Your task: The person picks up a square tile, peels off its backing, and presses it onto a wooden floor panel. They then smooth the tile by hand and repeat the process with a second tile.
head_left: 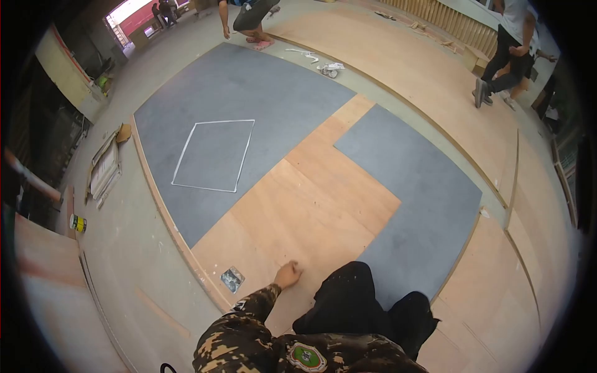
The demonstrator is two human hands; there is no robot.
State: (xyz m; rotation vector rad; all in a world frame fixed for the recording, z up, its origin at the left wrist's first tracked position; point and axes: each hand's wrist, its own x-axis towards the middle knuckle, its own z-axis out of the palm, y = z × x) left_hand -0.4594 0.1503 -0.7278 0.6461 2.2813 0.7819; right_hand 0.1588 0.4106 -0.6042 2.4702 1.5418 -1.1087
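Note:
My left hand (288, 274) reaches out over the bare plywood (311, 202), its fingers curled; whether something small is between them cannot be made out. A camouflage sleeve covers that arm. Left of the hand, a small rectangular cutout (232, 280) shows in the wood near the panel's edge. Dark grey sheets (280, 81) cover the panel's far part and its right side. A white-outlined four-sided shape (213, 155) lies on the larger grey area. My right hand is not visible.
A person (252, 17) crouches at the far edge, and another person (513, 50) stands at the upper right. White scraps (331, 69) lie beyond the panel. Flat stacked pieces (106, 166) and a yellow-labelled can (78, 223) are on the left floor. Another large wooden panel (385, 50) extends behind.

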